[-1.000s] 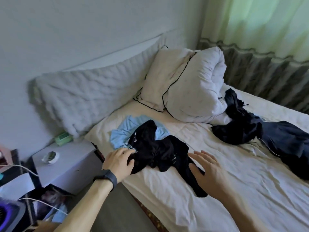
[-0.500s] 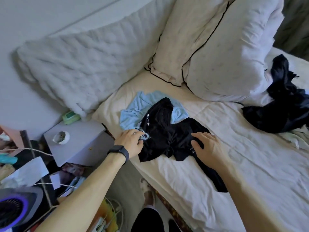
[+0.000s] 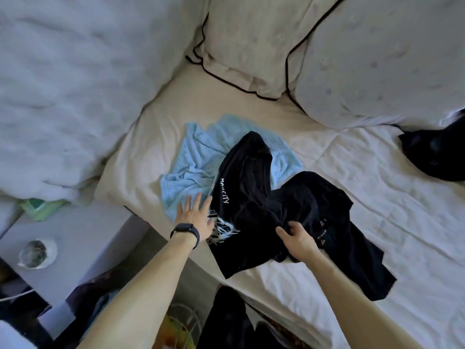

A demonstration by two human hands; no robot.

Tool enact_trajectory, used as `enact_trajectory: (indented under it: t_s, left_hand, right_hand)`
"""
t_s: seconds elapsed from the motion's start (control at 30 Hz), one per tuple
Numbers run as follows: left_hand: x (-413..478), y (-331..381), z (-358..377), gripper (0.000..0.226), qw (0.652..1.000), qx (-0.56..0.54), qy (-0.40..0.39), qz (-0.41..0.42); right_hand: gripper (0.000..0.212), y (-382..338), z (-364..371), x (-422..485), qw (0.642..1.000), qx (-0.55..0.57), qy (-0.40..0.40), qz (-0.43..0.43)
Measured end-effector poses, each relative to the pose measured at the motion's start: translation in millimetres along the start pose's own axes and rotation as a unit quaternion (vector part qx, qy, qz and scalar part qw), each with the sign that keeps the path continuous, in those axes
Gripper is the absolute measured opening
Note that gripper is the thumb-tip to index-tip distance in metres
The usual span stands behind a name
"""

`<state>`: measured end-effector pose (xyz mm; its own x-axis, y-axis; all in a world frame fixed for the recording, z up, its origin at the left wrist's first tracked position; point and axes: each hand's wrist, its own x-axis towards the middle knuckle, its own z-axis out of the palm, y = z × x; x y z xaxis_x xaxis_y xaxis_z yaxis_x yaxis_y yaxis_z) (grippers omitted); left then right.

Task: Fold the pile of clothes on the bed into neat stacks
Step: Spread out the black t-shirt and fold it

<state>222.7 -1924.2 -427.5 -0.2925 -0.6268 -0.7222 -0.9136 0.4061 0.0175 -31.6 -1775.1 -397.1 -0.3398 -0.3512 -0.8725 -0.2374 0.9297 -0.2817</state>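
"Head view: what are the two hands doing?"

"The left hand (image 3: 195, 217) lies flat, fingers spread and straight, grasping nothing. Its fingertips rest on a light blue knit (image 3: 196, 167), and its thumb side is at the edge of the black T-shirt (image 3: 251, 192). A black wristband (image 3: 186, 231) sits on that wrist. The right hand (image 3: 299, 239) has its fingers curled into a bunched fold of the same shirt, grasping it."

"And the shirt itself?"

"It lies crumpled on the bed (image 3: 364, 177), between the two hands and spreading out past the right one. White lettering runs along it just beyond the left thumb. It overlaps the blue knit, which lies ahead of the left hand."

"Further out?"

"Beyond both hands, two pillows (image 3: 251, 46) with black piping lean at the head of the bed. Far to the right of the right hand, a dark heap of clothes (image 3: 435, 157) lies at the frame edge, well apart from the shirt."

"Any containers?"

"One. Left of the left forearm, a table (image 3: 88, 235) carries a small white dish (image 3: 51, 248) holding something dark and mottled. I cannot tell what it is."
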Motion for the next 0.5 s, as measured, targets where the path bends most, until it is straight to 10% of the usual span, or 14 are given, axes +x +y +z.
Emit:
enact_trajectory:
  t_s: [0.1,0.33,0.5]
  left_hand:
    - [32,-16,8,0.071,0.999,-0.023,-0.032,0.011]
    - [51,-16,15,0.074,0.994,-0.052,-0.101,0.002]
    - [29,26,-35,0.049,0.980,-0.196,0.015,-0.012]
  right_hand:
    - [0.084,-16,16,31,0.991,0.114,0.033,0.069]
    - [0.025,-36,26,42,0.995,0.049,0.064,0.064]
    - [0.020,-37,-3,-11,0.981,0.120,0.137,-0.062]
